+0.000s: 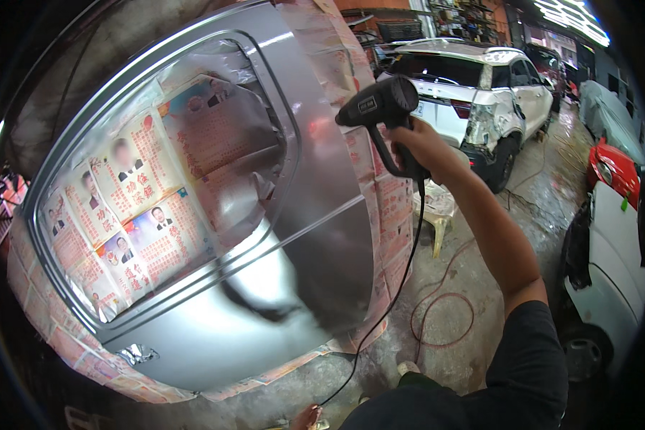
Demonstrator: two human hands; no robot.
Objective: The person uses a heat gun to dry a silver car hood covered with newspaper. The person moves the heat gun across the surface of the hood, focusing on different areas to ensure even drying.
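Note:
My right hand [411,147] is wrapped round the grip of a black heat gun [380,100], held up with my arm outstretched. Its tapered nozzle faces the grey van side panel [322,168] at close range, and a reddish glow shows on the paint there. From the bottom of the grip a black power cord [401,294] hangs down toward my left hand. Only part of my left hand [307,417] shows at the lower edge, its fingers closed at the cord. Printed paper masking [132,186] under clear film covers the van's window opening.
More masking paper [390,215] borders the panel. A pale stool [437,215] stands behind the heat gun, with a reddish hose [444,344] coiled on the floor. Farther back is a white car [473,93] with rear damage; car body parts [609,265] stand at right.

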